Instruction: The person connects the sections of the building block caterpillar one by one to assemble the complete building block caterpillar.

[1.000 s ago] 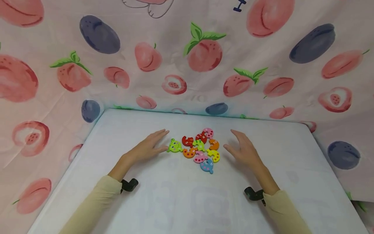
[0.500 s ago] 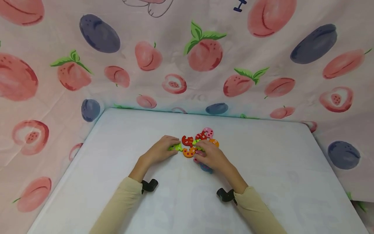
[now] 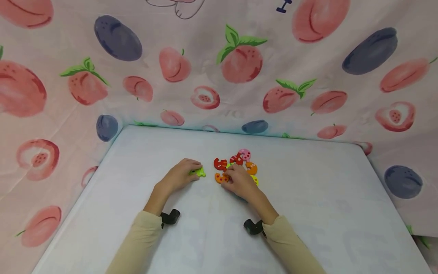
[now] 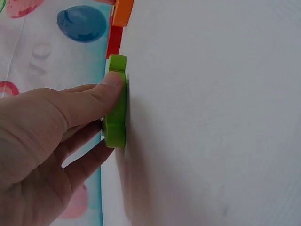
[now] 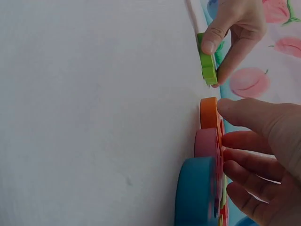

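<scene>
In the head view my left hand (image 3: pixel 179 173) holds the green caterpillar-head puzzle piece (image 3: pixel 200 172), set apart from the others at the left. The left wrist view shows its thumb on the green piece's edge (image 4: pixel 116 113), fingers behind. My right hand (image 3: pixel 241 181) is over the cluster of number puzzle pieces, thumb and fingertips right at the orange spotted piece (image 3: pixel 219 177). In the right wrist view the thumb tip is beside the orange piece (image 5: pixel 208 113), with fingers loosely bent near the pink piece (image 5: pixel 206 143). My right hand partly hides the lower pieces.
Around my right hand lie a red piece marked 2 (image 3: pixel 220 164), another red piece (image 3: pixel 236 159), a pink spotted piece (image 3: pixel 245 154) and an orange piece (image 3: pixel 251 168). A blue piece (image 5: pixel 194 193) is nearest the right wrist camera. Fruit-printed cloth (image 3: pixel 205 68) rises behind the white table (image 3: pixel 325 190).
Both hands came inward to the pieces. My left hand took the green head and drew it left, away from the cluster. My right hand shifted slightly left to the orange spotted piece.
</scene>
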Demonstrator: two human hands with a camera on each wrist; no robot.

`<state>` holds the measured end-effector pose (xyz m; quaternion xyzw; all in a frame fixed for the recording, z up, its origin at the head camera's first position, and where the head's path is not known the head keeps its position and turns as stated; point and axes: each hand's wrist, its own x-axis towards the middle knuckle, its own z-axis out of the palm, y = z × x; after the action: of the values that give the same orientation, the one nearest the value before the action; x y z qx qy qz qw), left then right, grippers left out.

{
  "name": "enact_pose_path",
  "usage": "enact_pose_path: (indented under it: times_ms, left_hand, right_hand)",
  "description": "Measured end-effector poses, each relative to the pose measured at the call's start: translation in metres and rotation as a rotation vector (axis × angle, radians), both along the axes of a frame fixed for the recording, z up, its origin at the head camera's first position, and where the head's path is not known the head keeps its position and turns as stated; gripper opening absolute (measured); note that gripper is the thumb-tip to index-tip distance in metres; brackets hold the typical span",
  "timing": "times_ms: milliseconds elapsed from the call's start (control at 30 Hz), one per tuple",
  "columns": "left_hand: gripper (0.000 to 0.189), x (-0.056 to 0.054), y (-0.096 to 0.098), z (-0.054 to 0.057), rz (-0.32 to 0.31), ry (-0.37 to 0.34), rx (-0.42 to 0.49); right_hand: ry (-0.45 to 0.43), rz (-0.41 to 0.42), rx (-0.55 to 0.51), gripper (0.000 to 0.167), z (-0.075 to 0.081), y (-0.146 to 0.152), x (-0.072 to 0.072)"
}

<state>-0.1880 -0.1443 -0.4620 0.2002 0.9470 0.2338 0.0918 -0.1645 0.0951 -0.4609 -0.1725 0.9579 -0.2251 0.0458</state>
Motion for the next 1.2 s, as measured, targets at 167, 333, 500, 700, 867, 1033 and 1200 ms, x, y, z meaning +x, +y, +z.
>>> enact_pose_path:
  times_ms: [167, 333, 500, 700, 867, 1033, 1200]
  left_hand:
    - [0.046, 0.005, -0.008, 0.003, 0.035, -0.026, 0.020]
    - [0.046, 0.005, -0.010, 0.001, 0.036, -0.035, 0.042]
    - [0.046, 0.006, -0.010, 0.001, 0.032, -0.033, 0.044]
    - [0.044, 0.006, -0.012, 0.003, 0.023, -0.021, 0.036]
    - [0.043, 0.005, -0.012, 0.003, 0.014, -0.010, 0.043]
    - [0.044, 0.004, -0.012, 0.003, 0.010, -0.014, 0.045]
    - [0.043, 0.006, -0.013, 0.003, 0.012, -0.030, 0.051]
  right_hand:
    - [0.000, 0.022, 0.003, 0.032, -0.003, -0.006, 0.001]
    - [-0.016, 0.081, -0.009, 0.029, -0.004, -0.013, 0.002]
    - [-0.027, 0.100, -0.025, 0.028, -0.004, -0.020, 0.004]
    - [-0.078, 0.117, -0.101, 0.031, -0.006, -0.024, 0.004]
    - [-0.120, 0.085, -0.125, 0.032, -0.007, -0.027, 0.003]
    - [-0.136, 0.034, -0.145, 0.037, -0.009, -0.030, 0.002]
    - [-0.157, -0.004, -0.159, 0.043, -0.013, -0.036, 0.002]
